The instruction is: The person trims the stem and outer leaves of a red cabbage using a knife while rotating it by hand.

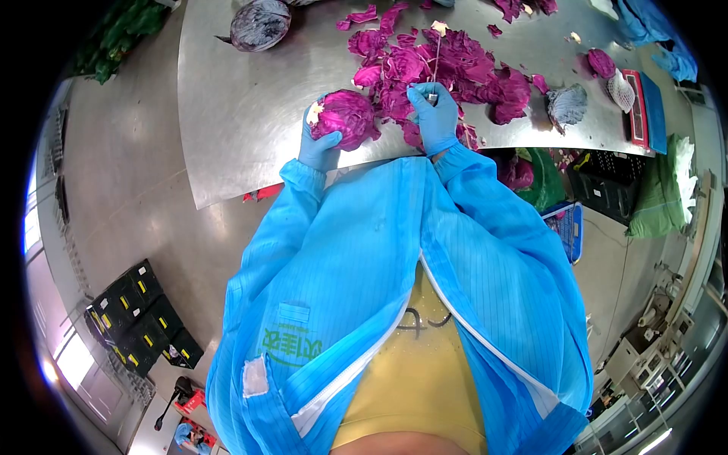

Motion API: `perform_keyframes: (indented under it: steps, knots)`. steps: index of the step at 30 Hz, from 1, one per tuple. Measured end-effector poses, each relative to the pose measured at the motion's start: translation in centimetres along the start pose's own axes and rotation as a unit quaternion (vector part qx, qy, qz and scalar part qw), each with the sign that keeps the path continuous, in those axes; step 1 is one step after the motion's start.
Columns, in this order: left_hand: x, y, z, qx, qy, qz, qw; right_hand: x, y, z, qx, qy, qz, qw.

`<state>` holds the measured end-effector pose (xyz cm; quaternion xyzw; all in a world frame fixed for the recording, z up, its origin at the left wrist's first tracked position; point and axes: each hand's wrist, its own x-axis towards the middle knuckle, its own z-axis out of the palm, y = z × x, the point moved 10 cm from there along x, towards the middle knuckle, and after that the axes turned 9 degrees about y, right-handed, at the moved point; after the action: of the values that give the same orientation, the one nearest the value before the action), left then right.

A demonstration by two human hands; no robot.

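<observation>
A purple cabbage with a pale cut stem end is held in my left hand, at the near edge of the metal table. My left hand, in a blue glove, cups its left side with the thumb in front. My right hand, also gloved, is closed round a knife with a thin blade that points away from me. The blade lies over a heap of torn purple cabbage leaves. A small gap separates the knife hand from the cabbage.
On the metal table lie a dark whole cabbage, a greyish outer leaf, a white foam net and a red-framed box. Below the right edge are a green sack and a blue crate. Black crates stand at left.
</observation>
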<state>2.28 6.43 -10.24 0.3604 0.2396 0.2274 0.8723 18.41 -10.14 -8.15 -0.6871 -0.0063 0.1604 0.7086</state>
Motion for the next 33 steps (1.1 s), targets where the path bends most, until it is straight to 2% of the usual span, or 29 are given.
perform_keyframes:
  steps: [1,3,5,6,10,13,18,20,21,23,24,25,28,30,32,33]
  knots:
    - [-0.1,0.1,0.3,-0.007,-0.005,-0.011,1.000,0.5,-0.2,-0.8,-0.022,0.041,-0.029,0.998]
    - [-0.4,0.6,1.0,-0.016,-0.015,-0.012,1.000,0.2,-1.0,-0.7,-0.010,0.032,-0.049,0.998]
    - [-0.7,0.6,1.4,-0.044,-0.009,-0.029,0.999,-1.8,-4.5,1.2,-0.073,-0.031,-0.128,0.989]
    - [-0.7,0.5,1.2,-0.044,-0.009,-0.029,0.999,-2.9,-5.2,2.9,-0.171,-0.101,-0.184,0.963]
    - [-0.9,0.4,2.4,-0.070,-0.044,-0.048,0.995,-5.3,-4.2,6.6,-0.222,-0.258,-0.189,0.921]
    - [-1.0,0.4,2.6,-0.070,-0.052,-0.058,0.995,-5.3,-4.2,7.1,-0.158,-0.289,-0.181,0.927]
    - [-1.3,0.2,2.6,-0.056,-0.062,-0.054,0.995,-5.7,-6.2,6.8,-0.194,-0.247,-0.282,0.907]
    - [-1.1,-0.3,1.5,-0.022,-0.031,-0.041,0.998,-6.1,-8.0,6.1,-0.160,-0.190,-0.351,0.903]
    - [-1.1,-0.1,1.8,-0.021,-0.032,-0.040,0.998,-5.8,-8.2,6.1,-0.159,-0.189,-0.351,0.903]
    - [-1.4,0.4,2.6,-0.025,-0.038,-0.039,0.998,-2.3,-7.9,2.6,-0.178,-0.019,-0.255,0.950]
    - [-1.4,0.5,2.7,-0.032,-0.043,-0.039,0.998,-1.6,-8.6,2.0,-0.237,0.004,-0.271,0.933]
    - [-1.4,0.5,2.5,-0.032,-0.043,-0.039,0.998,-0.6,-7.7,1.6,-0.247,-0.010,-0.241,0.938]
    - [-1.3,0.0,2.1,-0.051,-0.041,-0.064,0.996,-0.8,-7.8,1.0,-0.274,-0.009,-0.267,0.924]
    - [-0.8,-0.2,1.9,-0.076,-0.020,-0.074,0.994,-1.7,-5.5,1.8,-0.232,-0.087,-0.149,0.957]
    - [-1.2,-0.2,2.4,-0.105,-0.022,-0.092,0.990,-3.1,-4.2,4.0,-0.083,-0.198,-0.097,0.972]
    - [-1.3,-0.1,3.2,-0.133,-0.027,-0.111,0.984,-3.7,-4.5,4.6,-0.074,-0.222,-0.089,0.968]
